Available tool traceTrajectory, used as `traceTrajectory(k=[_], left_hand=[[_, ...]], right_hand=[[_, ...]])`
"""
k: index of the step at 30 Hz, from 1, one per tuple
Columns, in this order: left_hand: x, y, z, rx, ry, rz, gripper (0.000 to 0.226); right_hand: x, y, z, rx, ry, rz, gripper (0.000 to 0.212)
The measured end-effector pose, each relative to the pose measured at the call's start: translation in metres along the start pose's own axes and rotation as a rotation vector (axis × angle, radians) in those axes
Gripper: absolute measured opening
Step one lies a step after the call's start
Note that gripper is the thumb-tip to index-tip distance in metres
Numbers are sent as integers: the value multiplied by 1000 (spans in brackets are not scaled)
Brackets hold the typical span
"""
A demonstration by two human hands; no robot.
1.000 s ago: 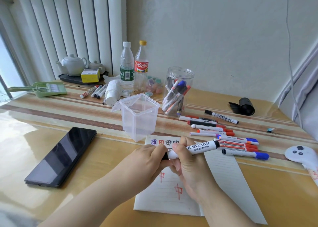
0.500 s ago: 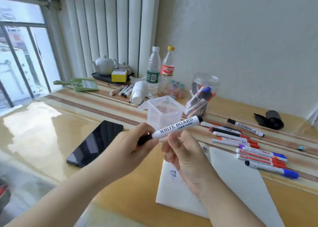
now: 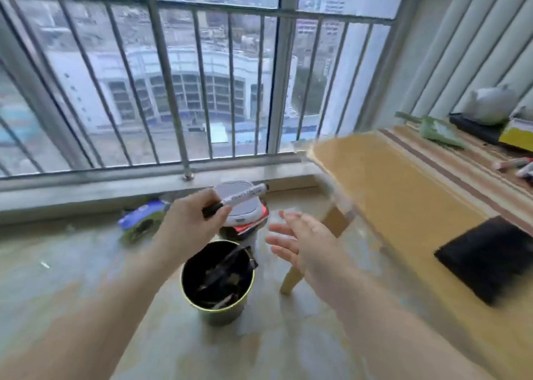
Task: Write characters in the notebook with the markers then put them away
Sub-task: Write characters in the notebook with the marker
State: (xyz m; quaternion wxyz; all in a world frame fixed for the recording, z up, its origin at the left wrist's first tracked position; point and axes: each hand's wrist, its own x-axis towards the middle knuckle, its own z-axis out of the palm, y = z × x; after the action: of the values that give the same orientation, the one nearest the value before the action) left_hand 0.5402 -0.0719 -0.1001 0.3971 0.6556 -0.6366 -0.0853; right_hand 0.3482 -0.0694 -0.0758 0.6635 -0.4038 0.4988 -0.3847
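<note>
left hand (image 3: pixel 192 217) fingers pinch white-barrelled black whiteboard marker (image 3: pixel 236 199) above dark round bin (image 3: pixel 217 276) on floor | right hand (image 3: pixel 300 239) fingers spread, empty | writing unverifiable, notebook unseen | blurred markers (image 3: pixel 516 165) remain on yellow striped surface (image 3: pixel 403 195); storing unfinished

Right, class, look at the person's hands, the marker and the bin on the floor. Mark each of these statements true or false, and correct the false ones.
1. The left hand grips the marker. True.
2. The right hand holds a second marker. False: it is open and holds nothing.
3. The marker is lying inside the bin. False: it is held in the air above the bin.
4. The bin stands on the floor beside the table. True.
5. The phone lies on the floor. False: it lies on the table.
</note>
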Motion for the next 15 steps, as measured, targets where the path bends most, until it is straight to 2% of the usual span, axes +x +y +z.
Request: traceTrajectory(k=[4, 9, 11, 13, 15], left_hand=[[-31, -76, 17, 73, -95, -184, 32], [-37, -130, 46, 96, -159, -415, 23], [-29, -141, 57, 129, -251, -494, 17], [-21, -150, 65, 161, -358, -526, 33], [-16, -152, 72, 182, -364, -497, 48]], right_hand=[[50, 59, 41, -93, -27, 199, 13], [87, 99, 58, -93, 14, 377, 20], [96, 105, 55, -82, 41, 408, 28], [101, 108, 50, -116, 52, 427, 35], [102, 107, 41, -153, 61, 423, 34]])
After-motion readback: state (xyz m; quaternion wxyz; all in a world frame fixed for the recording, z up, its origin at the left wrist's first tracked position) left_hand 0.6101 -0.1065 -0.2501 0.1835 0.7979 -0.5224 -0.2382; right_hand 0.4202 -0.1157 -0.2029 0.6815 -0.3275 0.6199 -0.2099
